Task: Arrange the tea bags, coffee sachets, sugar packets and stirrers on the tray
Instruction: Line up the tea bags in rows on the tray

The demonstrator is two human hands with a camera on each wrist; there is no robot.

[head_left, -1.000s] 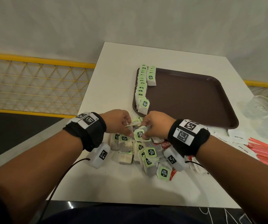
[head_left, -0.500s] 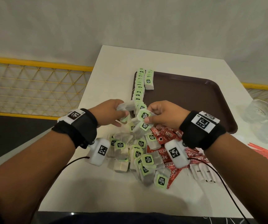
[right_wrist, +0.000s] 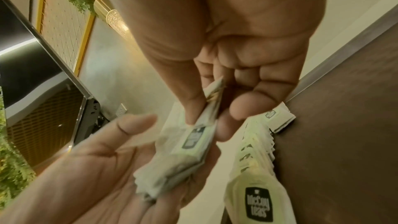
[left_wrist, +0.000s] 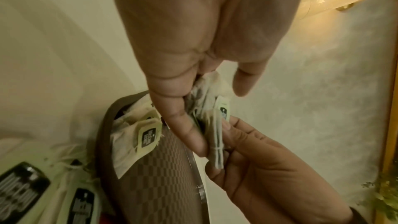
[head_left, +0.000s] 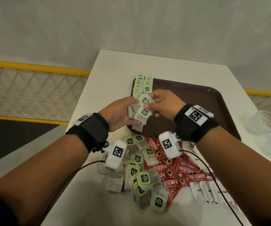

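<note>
Both hands, left hand (head_left: pixel 120 114) and right hand (head_left: pixel 162 106), pinch a small stack of tea bags (head_left: pixel 142 114) over the tray (head_left: pixel 213 101) near edge. Bags judged light, soft, slippery; hold flat faces.

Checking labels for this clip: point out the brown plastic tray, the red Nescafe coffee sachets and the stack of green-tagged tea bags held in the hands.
Brown plastic tray (head_left: pixel 196 101), head view, bare floor.
Red Nescafe coffee sachets (head_left: pixel 172 175), head view, middle of the pile.
Stack of green-tagged tea bags (head_left: pixel 143 112), head view, lower green tag.
</note>
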